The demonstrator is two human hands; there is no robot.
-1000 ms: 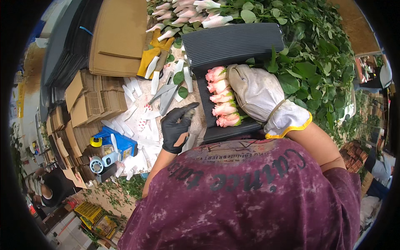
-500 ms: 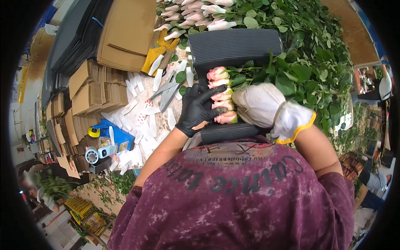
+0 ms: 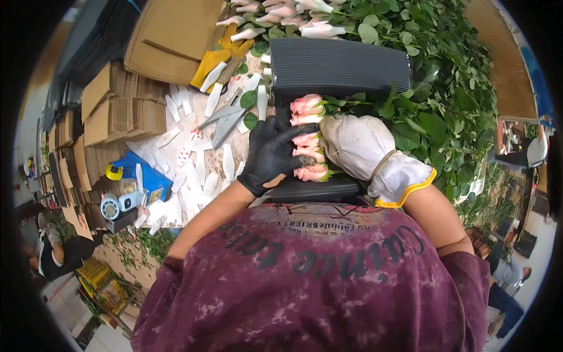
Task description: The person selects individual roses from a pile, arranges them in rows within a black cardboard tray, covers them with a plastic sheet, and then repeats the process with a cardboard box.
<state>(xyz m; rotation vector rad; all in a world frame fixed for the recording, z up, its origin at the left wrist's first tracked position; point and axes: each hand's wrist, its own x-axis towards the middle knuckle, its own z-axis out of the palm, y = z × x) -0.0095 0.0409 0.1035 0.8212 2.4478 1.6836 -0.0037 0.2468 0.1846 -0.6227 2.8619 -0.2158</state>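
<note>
In the head view, a column of pink rose heads [image 3: 306,138] is seen lying on a black ribbed sheet [image 3: 340,67] that rises behind them and continues beneath them, like an open wrapper. The left hand [image 3: 271,154], in a black glove, is laid against the blooms from the left with its fingers stretched out and touching them. The right hand [image 3: 359,145], in a pale work glove with a yellow-edged cuff, is curled over the stems and leaves just behind the heads; whether it is clamped tight cannot be told. To the right, a deep mass of green rose foliage [image 3: 451,100] is piled, and more pale rosebuds [image 3: 281,12] are seen at the top edge. Left of the sheet, grey shears [image 3: 221,120] are lying among many scattered white mesh sleeves [image 3: 196,158] on the light worktable [image 3: 199,105]. A yellow glove [image 3: 216,58] is lying above them, beside flat brown cardboard [image 3: 170,35] and stacked corrugated pieces [image 3: 111,105]. A blue box [image 3: 141,176] and a tape dispenser [image 3: 114,205] are placed at the table's near-left corner. Leaves are strewn on the floor below, and another person's sleeve [image 3: 56,258] is seen at the far left.
</note>
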